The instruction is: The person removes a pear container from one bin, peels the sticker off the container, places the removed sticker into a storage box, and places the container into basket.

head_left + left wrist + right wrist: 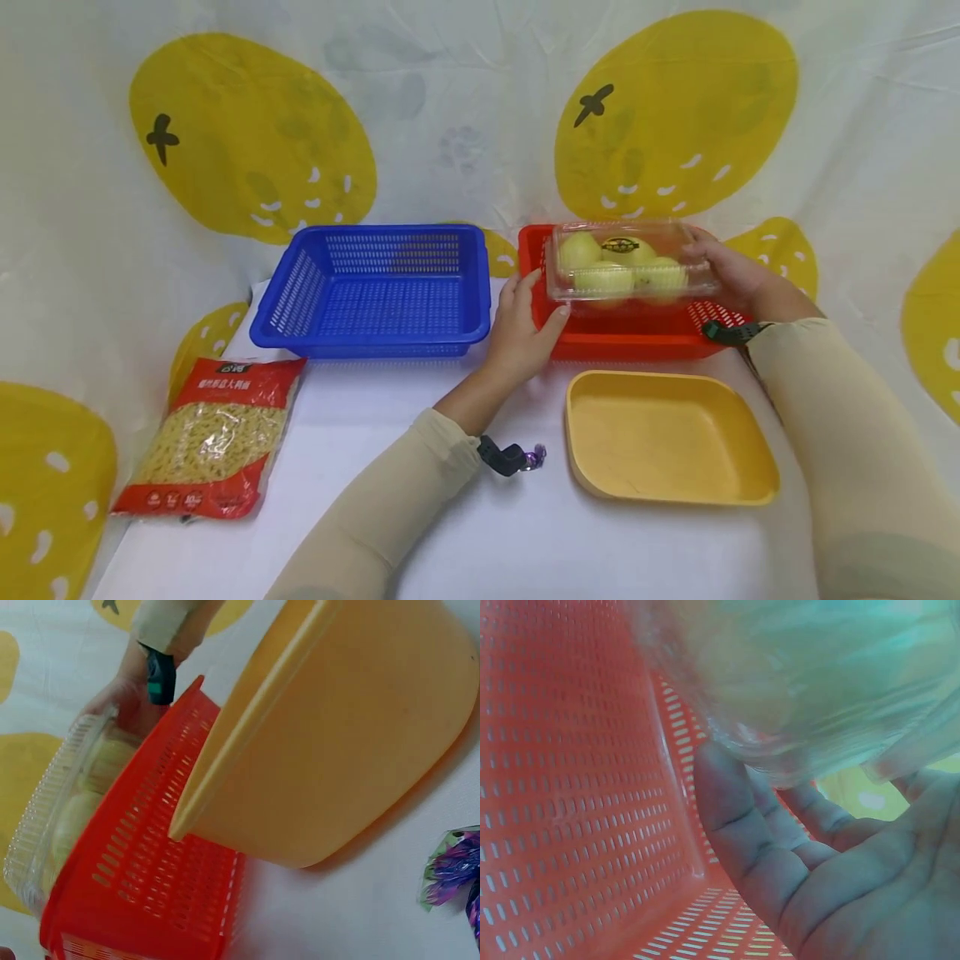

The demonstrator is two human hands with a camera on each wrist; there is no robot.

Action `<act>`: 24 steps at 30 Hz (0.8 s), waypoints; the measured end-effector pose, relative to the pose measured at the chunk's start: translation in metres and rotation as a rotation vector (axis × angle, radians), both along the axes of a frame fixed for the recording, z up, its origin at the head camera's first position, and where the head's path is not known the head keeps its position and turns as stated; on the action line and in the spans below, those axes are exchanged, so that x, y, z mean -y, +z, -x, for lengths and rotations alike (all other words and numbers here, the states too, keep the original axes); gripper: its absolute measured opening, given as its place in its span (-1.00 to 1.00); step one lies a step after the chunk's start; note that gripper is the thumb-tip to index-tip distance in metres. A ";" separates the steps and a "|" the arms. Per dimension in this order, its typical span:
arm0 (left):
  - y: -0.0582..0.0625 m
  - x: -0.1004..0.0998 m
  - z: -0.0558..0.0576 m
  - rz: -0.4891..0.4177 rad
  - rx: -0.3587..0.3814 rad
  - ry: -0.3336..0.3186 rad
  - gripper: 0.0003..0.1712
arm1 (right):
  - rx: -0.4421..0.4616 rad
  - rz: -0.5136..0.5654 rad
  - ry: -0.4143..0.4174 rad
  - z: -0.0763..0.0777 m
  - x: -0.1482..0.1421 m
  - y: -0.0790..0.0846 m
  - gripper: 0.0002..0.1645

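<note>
A clear plastic fruit box (633, 260) with several round, pale yellow-green fruits inside is over the red basket (630, 346). My right hand (731, 271) holds it by its right end. In the right wrist view, the fingers (742, 825) curl up against the underside of the box, with the basket's slotted walls around them. At the left side of the red basket is my left hand (522, 332), its fingers extended beside the rim. Its thumb points toward the lower left corner of the box. Most of that hand is outside the left wrist view.
To the left stands a blue basket (369, 348). A yellow-orange tub (667, 442) sits in front of the red basket. A red bag of pasta (213, 437) lies at the far left. Beside the left wrist is a small shiny purple wrapper (535, 457).
</note>
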State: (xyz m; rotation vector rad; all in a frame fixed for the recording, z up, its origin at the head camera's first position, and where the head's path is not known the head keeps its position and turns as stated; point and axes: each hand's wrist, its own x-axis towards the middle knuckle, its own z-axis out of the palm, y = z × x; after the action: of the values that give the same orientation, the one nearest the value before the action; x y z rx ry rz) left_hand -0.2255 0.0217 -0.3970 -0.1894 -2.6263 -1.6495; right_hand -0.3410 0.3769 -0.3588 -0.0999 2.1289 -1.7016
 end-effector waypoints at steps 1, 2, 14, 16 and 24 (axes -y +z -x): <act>0.002 0.001 -0.001 -0.003 -0.004 -0.006 -0.14 | -0.008 0.002 -0.004 -0.003 0.001 0.001 -0.22; 0.004 0.002 -0.002 -0.009 -0.005 -0.012 -0.14 | -0.016 0.006 -0.007 -0.006 0.001 0.003 -0.21; 0.024 0.016 -0.010 -0.046 -0.056 -0.086 -0.18 | -0.072 0.185 0.007 -0.038 0.017 0.029 -0.18; 0.025 0.018 -0.011 -0.058 -0.065 -0.095 -0.19 | -0.083 0.198 0.003 -0.042 0.019 0.030 -0.20; 0.034 0.033 -0.021 -0.130 -0.065 -0.127 -0.22 | -0.129 0.122 0.026 -0.054 0.025 0.033 -0.25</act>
State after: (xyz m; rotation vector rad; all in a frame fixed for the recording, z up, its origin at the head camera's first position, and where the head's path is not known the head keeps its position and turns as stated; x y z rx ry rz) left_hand -0.2049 -0.0115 -0.3631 -0.4059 -2.4969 -1.8118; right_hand -0.2867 0.3517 -0.3263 -0.2787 2.1025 -1.8543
